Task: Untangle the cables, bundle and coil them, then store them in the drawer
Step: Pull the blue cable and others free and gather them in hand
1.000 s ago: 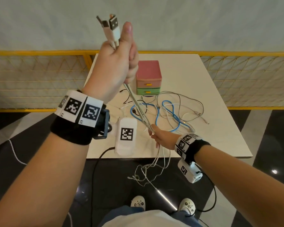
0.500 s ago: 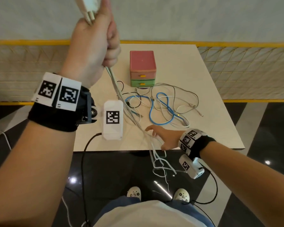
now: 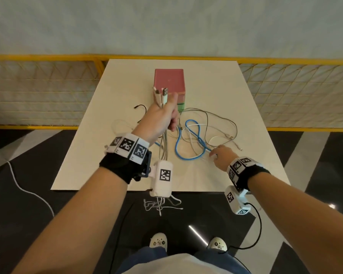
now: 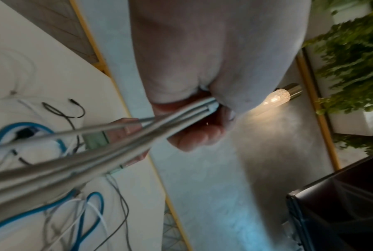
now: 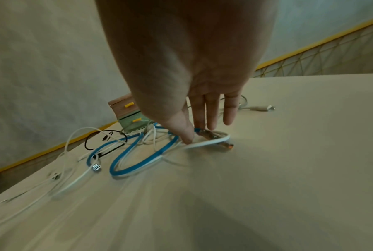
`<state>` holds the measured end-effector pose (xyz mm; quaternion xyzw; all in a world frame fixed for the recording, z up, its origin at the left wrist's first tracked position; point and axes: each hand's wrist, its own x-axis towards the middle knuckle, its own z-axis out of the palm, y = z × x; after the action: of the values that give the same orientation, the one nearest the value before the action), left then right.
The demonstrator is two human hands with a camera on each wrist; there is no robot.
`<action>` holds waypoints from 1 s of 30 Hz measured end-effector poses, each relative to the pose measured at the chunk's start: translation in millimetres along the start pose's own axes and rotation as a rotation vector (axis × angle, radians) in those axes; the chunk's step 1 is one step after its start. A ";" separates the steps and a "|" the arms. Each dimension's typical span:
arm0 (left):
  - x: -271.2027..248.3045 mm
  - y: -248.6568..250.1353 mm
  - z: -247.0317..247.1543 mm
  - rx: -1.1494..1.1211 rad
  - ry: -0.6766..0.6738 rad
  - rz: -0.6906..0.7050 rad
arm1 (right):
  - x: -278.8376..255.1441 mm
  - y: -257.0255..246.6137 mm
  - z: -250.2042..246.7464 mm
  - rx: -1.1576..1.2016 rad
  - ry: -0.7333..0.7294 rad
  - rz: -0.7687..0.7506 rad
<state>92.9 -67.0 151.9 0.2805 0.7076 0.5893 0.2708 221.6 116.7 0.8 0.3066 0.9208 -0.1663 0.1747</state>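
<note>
From the head view, my left hand [image 3: 162,119] is clenched around a bunch of pale grey and white cables [image 3: 162,147], plugs up, their tails hanging past the white table's [image 3: 236,95] near edge, short of the pink-and-green drawer box [image 3: 169,80]. The left wrist view shows that fist wrapped on the bunch [image 4: 138,135]. In the right wrist view my right hand [image 5: 202,108], fingers straight and slightly spread, touches the blue cable [image 5: 125,156] in the tangle: still gathering, I judge, and next it must pinch that end free.

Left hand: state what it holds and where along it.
The left hand grips a bundle of pale cables just below their plugs, which stick up above the fist; the rest hangs down past the table edge.
</note>
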 end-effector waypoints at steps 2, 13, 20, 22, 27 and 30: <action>5.1 -7.2 4.0 -0.063 0.066 -0.063 | 2.5 -1.4 0.4 -0.008 0.013 0.004; 12.4 -13.7 14.6 0.217 -0.024 0.124 | -24.7 -31.3 -72.4 0.272 0.589 -0.588; 24.2 -7.4 31.1 0.293 -0.187 0.068 | -40.6 -47.6 -95.9 0.308 0.836 -0.688; 29.1 -8.0 30.6 0.339 -0.229 0.061 | -40.7 -51.9 -94.7 0.456 0.891 -0.633; 40.9 -18.5 25.2 0.177 -0.136 0.026 | -38.3 -62.5 -91.0 0.639 0.873 -0.434; 44.8 -17.0 22.3 -0.014 -0.063 0.010 | -35.9 -70.1 -85.3 0.731 0.660 -0.375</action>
<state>76.4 -22.2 129.2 0.3005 0.6931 0.5868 0.2917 186.2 80.7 105.4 0.2136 0.8479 -0.3995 -0.2756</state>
